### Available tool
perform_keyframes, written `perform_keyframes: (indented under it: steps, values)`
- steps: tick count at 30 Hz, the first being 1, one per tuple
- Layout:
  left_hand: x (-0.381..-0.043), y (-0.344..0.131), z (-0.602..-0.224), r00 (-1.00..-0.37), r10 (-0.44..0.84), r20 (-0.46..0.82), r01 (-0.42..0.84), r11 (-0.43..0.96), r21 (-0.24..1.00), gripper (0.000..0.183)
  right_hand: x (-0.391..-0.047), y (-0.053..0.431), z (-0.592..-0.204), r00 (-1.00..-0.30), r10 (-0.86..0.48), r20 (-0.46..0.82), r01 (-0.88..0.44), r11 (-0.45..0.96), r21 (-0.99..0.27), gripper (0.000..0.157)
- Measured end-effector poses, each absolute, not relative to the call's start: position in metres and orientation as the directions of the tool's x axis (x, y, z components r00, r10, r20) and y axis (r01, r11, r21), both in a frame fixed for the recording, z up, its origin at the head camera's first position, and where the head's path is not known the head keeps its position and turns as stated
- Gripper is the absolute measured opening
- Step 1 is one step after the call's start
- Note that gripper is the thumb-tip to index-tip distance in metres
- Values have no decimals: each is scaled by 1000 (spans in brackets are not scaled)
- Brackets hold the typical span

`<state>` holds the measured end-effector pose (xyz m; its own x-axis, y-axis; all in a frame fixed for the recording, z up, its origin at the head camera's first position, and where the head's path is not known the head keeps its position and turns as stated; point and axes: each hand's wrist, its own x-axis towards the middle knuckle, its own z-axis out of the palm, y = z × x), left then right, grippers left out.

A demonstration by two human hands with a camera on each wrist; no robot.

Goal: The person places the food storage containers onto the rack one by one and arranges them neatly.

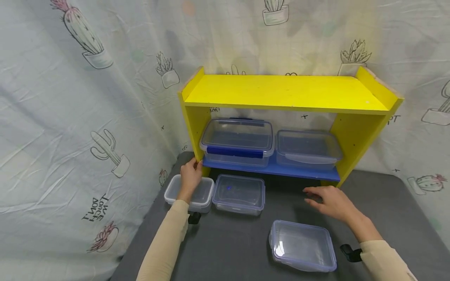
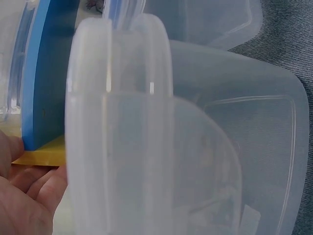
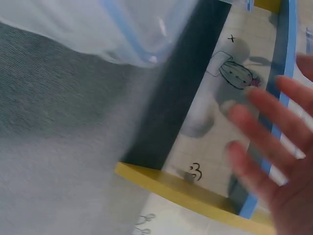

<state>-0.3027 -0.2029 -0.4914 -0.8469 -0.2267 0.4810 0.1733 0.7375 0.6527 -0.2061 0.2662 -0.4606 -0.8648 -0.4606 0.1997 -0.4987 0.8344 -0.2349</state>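
Note:
My left hand (image 1: 190, 178) grips the front edge of the left side panel of a yellow shelf unit (image 1: 281, 90), beside its blue lower board (image 1: 277, 168). In the left wrist view, thumb and fingers lie on either side of the yellow panel (image 2: 46, 154). Below that hand stands a clear container with a whitish lid (image 1: 202, 193). My right hand (image 1: 332, 201) hovers with spread fingers in front of the unit's lower right, holding nothing. A lidded clear container (image 1: 303, 245) lies on the table near it.
On the blue board sit a large container with blue clips (image 1: 237, 136) and a smaller clear one (image 1: 309, 148). Another clear container (image 1: 239, 193) stands on the dark grey table (image 1: 218, 246). A cactus-print curtain (image 1: 140, 97) hangs behind and at the left.

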Motion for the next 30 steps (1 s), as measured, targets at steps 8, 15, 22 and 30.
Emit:
perform_keyframes:
  steps: [8,15,22,30]
  values:
    - [-304,-202,-491,-840,-233,490,179,733,656,18,-194,275,-482,-854,-519,12,-471,765,-439,51]
    - [-304,-206,-492,-843,-228,487,176,738,651,19,-181,281,-500,-805,-592,-19,-458,642,-615,56]
    - [-301,-210,-494,-841,-248,481,159,736,658,19,-167,284,-518,-784,-620,13,-447,550,-706,55]
    - [-301,-203,-492,-858,-226,462,166,729,665,20,-154,295,-536,-823,-567,24,-376,514,-771,50]
